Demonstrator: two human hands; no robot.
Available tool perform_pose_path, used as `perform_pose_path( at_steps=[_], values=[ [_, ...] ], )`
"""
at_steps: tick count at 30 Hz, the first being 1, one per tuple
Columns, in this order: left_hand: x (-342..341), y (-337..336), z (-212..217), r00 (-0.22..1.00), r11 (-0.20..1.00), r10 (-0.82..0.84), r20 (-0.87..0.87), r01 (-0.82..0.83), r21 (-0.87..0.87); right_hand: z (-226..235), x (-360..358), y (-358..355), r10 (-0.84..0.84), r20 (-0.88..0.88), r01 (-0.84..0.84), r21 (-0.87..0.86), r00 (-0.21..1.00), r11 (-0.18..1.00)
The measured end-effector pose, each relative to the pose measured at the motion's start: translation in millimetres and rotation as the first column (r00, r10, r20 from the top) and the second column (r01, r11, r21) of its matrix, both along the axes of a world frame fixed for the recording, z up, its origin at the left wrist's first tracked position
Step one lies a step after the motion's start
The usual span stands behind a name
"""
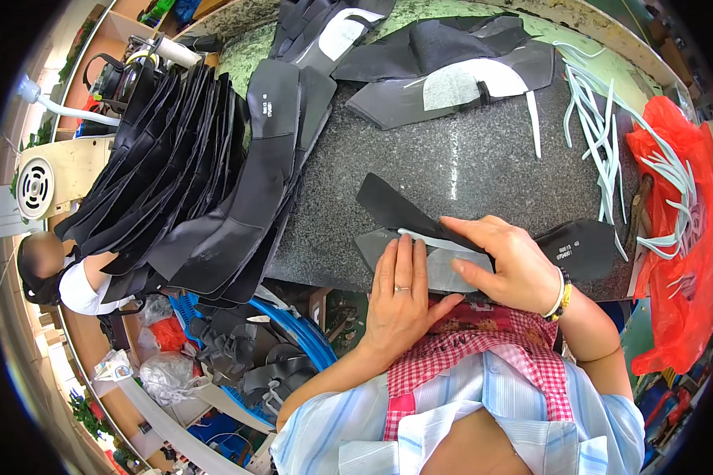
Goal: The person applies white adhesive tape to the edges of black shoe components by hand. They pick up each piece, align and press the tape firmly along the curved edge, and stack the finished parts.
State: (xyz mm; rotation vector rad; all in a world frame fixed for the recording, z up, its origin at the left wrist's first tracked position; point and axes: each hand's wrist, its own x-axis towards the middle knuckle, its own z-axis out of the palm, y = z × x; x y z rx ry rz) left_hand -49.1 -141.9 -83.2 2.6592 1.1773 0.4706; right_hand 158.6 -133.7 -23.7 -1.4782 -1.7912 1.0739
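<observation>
- Black piece: flat on the granite bench at its near edge; long axis from 10 o'clock to 3 o'clock, passing under both hands.
- Grey liner: beneath the black piece, a white strip along its upper edge.
- Right hand: open, palm down, pressing the black piece; the nearer hand.
- Left hand: open, flat, fingers at 12 o'clock on the liner; grasps nothing.
- Stack at 9 o'clock; loose white strips and red bag at 3 o'clock.
</observation>
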Motion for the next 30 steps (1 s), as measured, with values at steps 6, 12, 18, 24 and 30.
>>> perform_pose_path(
  at_steps=[6, 12, 18, 24, 30],
  values=[
    [-2, -1, 2, 0.999, 1.0, 0.016, -0.033, -0.017, -0.016, -7, -6, -10, 0.071, -0.008, -0.07, 0.086, 0.997, 0.994],
    [-15, 42, 47, 0.973, 0.911, 0.062, 0.223, 0.036, -0.41, -23, -11, -26, 0.171, 0.411, -0.317, 0.317, 0.895, 0.894],
    [-36, 88, 23, 0.709, 0.35, 0.664, 0.239, -0.012, -0.937, -28, -20, -35, 0.161, 0.532, -0.388, 0.348, 0.831, 0.854],
    [-37, 83, 24, 0.614, 0.319, 0.72, 0.325, 0.122, -0.94, -20, -19, -32, 0.189, 0.524, -0.388, 0.302, 0.831, 0.871],
    [-29, 75, 28, 0.638, 0.41, 0.69, 0.343, 0.046, -0.911, -13, -18, -27, 0.277, 0.576, -0.448, 0.177, 0.769, 0.876]
  ],
)
